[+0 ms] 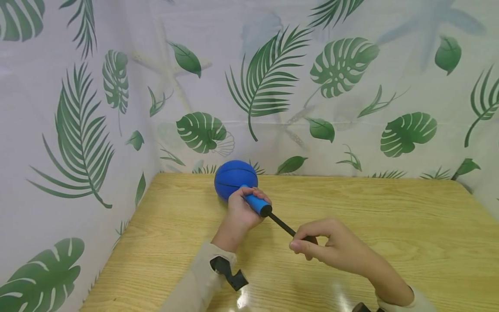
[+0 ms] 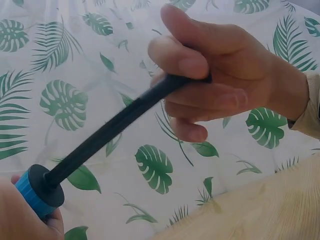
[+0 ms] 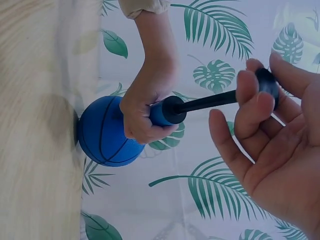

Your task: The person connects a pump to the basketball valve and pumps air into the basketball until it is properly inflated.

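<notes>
A blue ball point(image 1: 233, 177) with black seam lines sits on the wooden table toward the back. My left hand point(image 1: 242, 212) grips the blue barrel of a hand pump point(image 1: 257, 205), whose far end points at the ball. Where the pump meets the ball is hidden behind that hand. The black rod point(image 2: 100, 140) is drawn well out of the barrel. At its end, my right hand point(image 1: 331, 245) holds the black handle point(image 3: 267, 87) between curled fingers and thumb. In the right wrist view the ball point(image 3: 107, 132) shows just beyond the left hand.
The wooden table point(image 1: 370, 208) spreads out under both hands. A white cloth point(image 1: 273, 147) printed with green leaves stands behind it and along the left side. A black wrist mount point(image 1: 230, 273) is strapped on the left sleeve.
</notes>
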`<state>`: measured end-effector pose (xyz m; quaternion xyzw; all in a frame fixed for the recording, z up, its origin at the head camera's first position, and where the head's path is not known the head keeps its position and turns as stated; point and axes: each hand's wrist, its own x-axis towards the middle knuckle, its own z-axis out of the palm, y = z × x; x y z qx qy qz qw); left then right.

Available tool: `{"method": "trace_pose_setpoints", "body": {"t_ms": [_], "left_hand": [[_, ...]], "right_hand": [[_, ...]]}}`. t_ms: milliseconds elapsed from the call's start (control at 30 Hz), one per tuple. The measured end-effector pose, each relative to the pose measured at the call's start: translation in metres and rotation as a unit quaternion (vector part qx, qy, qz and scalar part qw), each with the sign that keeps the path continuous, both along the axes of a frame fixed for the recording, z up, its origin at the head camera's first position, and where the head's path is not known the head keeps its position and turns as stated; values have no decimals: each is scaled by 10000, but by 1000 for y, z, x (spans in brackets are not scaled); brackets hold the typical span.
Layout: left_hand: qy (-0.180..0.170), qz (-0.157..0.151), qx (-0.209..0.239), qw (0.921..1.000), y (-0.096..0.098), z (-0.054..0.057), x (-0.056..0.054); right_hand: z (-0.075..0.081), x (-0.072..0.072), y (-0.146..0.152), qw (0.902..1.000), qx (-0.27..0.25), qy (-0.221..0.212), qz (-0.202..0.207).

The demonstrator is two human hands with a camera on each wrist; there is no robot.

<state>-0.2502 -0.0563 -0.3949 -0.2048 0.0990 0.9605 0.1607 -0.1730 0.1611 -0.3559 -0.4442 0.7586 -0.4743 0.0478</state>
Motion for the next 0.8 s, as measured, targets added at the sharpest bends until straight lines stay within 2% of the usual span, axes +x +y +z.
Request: {"method": "trace_pose_setpoints", "body": {"t_ms": [167,333,533,800], "left_hand": [[107,188,-4,9998,3,0,1],[39,384,116,9992,10,-2,5],[83,314,-48,9995,25,-6,12],[135,161,-419,9989,39,-16,18]], "right_hand": [[-3,-5,1,9994,-112,-275,200],[-10,-12,1,9990,-50,-417,121],[-28,-25,-3,9991,128,-401,-14],[-57,-39,-8,9986,-72,-495,-197]]}}
